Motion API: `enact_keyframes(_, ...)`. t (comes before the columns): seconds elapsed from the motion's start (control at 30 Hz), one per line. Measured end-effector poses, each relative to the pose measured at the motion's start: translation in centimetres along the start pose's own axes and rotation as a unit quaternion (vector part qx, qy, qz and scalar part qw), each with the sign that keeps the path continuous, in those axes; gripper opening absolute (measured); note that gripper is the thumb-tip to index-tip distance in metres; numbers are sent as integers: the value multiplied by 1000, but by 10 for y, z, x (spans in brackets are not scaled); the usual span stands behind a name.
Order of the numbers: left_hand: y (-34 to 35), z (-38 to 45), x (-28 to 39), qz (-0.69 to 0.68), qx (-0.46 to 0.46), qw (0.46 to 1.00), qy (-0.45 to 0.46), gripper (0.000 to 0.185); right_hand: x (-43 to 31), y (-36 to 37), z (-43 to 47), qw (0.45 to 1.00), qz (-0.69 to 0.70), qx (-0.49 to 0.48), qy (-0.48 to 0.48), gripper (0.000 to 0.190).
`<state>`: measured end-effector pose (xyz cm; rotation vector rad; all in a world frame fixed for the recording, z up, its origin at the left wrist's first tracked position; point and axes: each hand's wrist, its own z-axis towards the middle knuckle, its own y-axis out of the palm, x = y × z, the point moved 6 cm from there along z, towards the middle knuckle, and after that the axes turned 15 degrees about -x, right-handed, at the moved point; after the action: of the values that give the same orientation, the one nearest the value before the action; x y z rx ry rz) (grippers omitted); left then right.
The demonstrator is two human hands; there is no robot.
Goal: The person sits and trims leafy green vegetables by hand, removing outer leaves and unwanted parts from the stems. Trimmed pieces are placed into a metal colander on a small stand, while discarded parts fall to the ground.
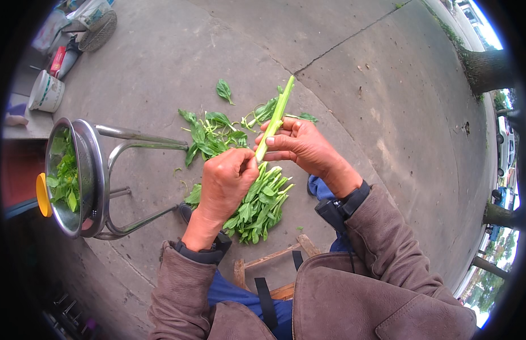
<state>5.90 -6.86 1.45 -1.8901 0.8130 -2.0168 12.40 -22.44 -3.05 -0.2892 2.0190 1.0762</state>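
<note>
Between thumb and fingers, my right hand [307, 146] holds a thick pale-green vegetable stalk [279, 108] that slants up and away, bare of large leaves. My left hand [230, 178] pinches at the stalk's near end; its fingertips are partly hidden by the curled hand. Below my hands, on the concrete, lies a bunch of leafy green stems [261, 204], cut ends towards the upper right. Just beyond my left hand is a loose heap of torn leaves and peelings [214, 134]. A single leaf [224, 90] lies apart, farther out.
At left, a metal stool [102, 170] bears a steel colander [88, 199] with picked greens [67, 174] in it. A white bucket [46, 91] and a wire-mesh strainer [99, 32] are beyond. A wooden frame [241, 272] is near my legs. Tree trunks [486, 70] line the right.
</note>
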Motion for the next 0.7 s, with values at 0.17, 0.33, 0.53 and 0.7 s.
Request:
enact_keyframes(0.17,3,0,2,22,17,999,-18,9,3,3,1,999,-25,-8,34,39)
enact_keyframes(0.33,-18,1,-3,120,81,989,6,11,12,7,-1,989,-87,-59,105,38)
enact_keyframes(0.53,-85,-12,-44,125,266,951,-94,8,24,-9,0,939,-309,-59,136,27)
enact_keyframes(0.7,-117,-30,-63,130,364,911,-147,6,23,-19,-4,923,-338,-47,176,28)
